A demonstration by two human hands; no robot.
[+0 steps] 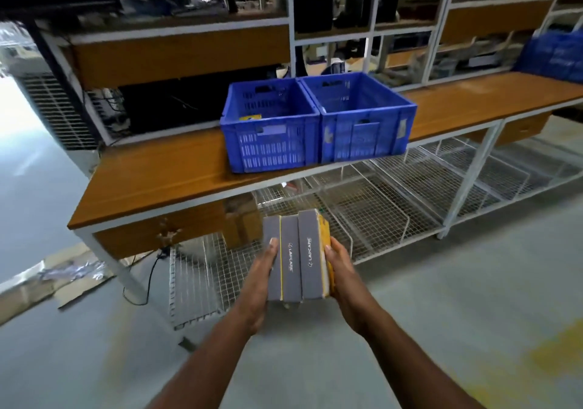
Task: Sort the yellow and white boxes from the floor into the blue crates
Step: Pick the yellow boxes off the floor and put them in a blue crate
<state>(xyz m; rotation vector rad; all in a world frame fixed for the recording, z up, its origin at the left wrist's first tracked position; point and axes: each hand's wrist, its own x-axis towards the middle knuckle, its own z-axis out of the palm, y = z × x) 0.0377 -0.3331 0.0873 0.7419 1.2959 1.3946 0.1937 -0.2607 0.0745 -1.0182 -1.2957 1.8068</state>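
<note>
Between my two hands I hold a stack of three yellow boxes on edge, their grey "LAPCARE" sides facing up. My left hand grips the stack's left side, thumb on top. My right hand grips its right, yellow side. The stack hangs in the air in front of the workbench, below its edge. Two blue crates stand side by side on the wooden benchtop. The left crate has a yellow box inside. The right crate shows no contents from here.
White wire-mesh racks sit under the bench. A brown cardboard box stands beneath the benchtop. Flattened cardboard and a black cable lie on the grey floor at left. Shelving with equipment rises behind the crates; blue bags sit at right.
</note>
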